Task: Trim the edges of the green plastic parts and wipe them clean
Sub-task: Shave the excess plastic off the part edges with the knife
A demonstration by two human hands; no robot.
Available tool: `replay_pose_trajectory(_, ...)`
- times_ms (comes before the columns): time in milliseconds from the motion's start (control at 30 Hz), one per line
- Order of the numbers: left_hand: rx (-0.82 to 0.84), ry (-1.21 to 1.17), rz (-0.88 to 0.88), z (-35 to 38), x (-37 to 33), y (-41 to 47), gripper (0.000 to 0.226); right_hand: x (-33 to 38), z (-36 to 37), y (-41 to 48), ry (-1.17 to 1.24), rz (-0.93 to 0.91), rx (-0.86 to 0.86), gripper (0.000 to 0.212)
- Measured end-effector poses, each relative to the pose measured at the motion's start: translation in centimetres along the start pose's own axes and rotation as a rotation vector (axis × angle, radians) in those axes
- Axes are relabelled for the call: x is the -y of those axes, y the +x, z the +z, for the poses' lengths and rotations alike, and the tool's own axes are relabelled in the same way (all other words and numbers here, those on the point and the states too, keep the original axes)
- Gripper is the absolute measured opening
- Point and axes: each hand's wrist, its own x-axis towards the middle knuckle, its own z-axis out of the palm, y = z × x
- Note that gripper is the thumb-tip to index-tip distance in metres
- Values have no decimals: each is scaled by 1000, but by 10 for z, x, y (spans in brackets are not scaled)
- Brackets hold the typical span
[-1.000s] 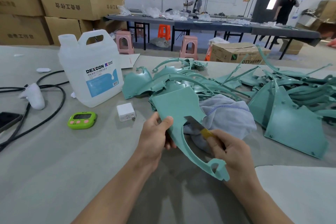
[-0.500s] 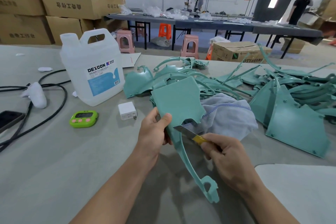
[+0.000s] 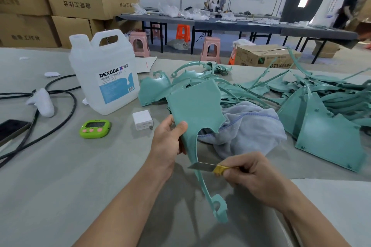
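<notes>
At frame centre, the left hand point(image 3: 167, 142) pinches a matte green part point(image 3: 195, 106); the right hand point(image 3: 255, 176) grips a yellow-handled knife point(image 3: 208, 167), its steel blade on the part's thin curved arm.

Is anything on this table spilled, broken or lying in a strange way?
Nothing looks spilled or broken. The only disorder is the heap of green parts, tangled loosely at the right, with the grey cloth crumpled against it. The jug stands upright.

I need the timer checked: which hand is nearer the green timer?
Left. The left hand, gripping the green part, is just right of the timer; the right hand, holding the knife, is farther right.
</notes>
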Motion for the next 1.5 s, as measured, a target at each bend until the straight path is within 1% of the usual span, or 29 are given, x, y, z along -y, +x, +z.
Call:
replay_pose_trajectory(100, -1, 3, 4, -1, 1, 1, 23, 2, -6, -4, -10, 28, 79, 17)
replay_pose_trajectory(167, -20, 9, 13, -2, 0, 4, 20, 7, -11, -7, 14, 40, 141, 19)
replay_pose_trajectory(267, -52, 27, 41, -6, -2, 7, 16, 14, -15, -10, 18, 55, 239, 16)
replay_pose_trajectory(367, -104, 21, 80, -10, -4, 11, 18, 18, -17, -12, 55, 89, 282, 14)
replay_pose_trajectory(467, -137, 43, 119, -13, -4, 14, 16, 20, -19, -13, 100, 139, 260, 15)
replay_pose_trajectory(600, -180, 34, 150, -16, -3, 18, 15, 17, -16, -11, 156, 167, 74, 16)
replay_pose_trajectory(667, -211, 36, 149, -18, -4, 19, 14, 18, -11, -9, 184, 139, 34, 15)
replay_pose_trajectory(800, -265, 21, 143, -23, -6, 23, 17, 18, -4, -7, 197, 100, 101, 16)
replay_pose_trajectory(900, -281, 7, 146, -27, -9, 25, 18, 17, -8, -8, 246, 117, 115, 15)
replay_pose_trajectory(1033, -297, -3, 155, -31, -9, 25, 16, 17, -12, -9, 274, 147, 96, 14)
replay_pose_trajectory(1100, -297, -4, 154, -32, -9, 25, 15, 17, -11, -8, 309, 157, 58, 8)
replay_pose_trajectory(1200, -291, -6, 151, -33, -9, 26, 16, 17, -9, -8, 301, 160, 15, 12)
replay_pose_trajectory(1300, -296, 12, 152, -33, -7, 27, 15, 17, -9, -9, 276, 154, 58, 7)
replay_pose_trajectory(1367, -295, 29, 162, -34, -6, 27, 14, 18, -10, -10, 274, 159, 90, 13)
replay_pose_trajectory(1500, -296, 44, 184, -36, -6, 29, 8, 20, -14, -13, 340, 152, 128, 14)
